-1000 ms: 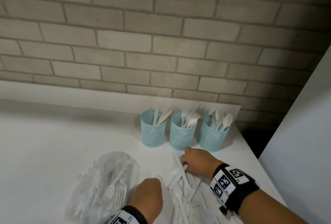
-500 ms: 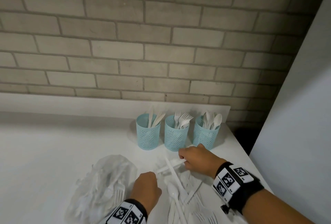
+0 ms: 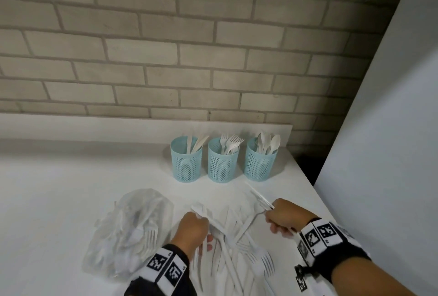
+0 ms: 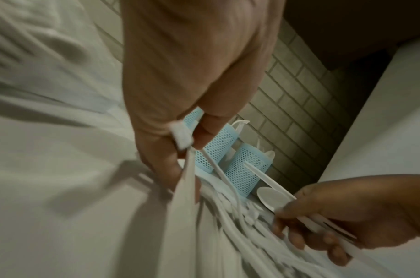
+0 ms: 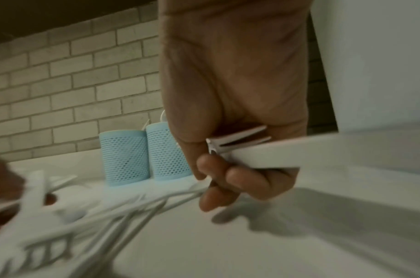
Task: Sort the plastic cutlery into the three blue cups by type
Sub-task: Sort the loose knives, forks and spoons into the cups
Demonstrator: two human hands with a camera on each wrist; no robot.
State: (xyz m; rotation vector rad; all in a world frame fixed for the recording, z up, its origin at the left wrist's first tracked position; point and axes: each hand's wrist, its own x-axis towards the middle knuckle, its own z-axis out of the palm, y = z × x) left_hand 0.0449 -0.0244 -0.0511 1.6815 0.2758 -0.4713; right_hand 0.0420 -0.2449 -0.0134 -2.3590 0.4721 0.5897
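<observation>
On the tabletop (image 3: 71, 189), pile: your hands are working the loose cutlery (image 3: 239, 243).
Left hand (image 3: 192, 229): pinching one white piece (type unclear).
Right hand (image 3: 286, 216): gripping several handles (image 5: 239, 139).

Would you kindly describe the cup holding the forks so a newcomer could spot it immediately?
Look to the brick wall behind the white counter; three blue mesh cups stand in a row before it. The fork cup is the middle one, with tines poking out, while its neighbours hold knives and spoons.
</observation>
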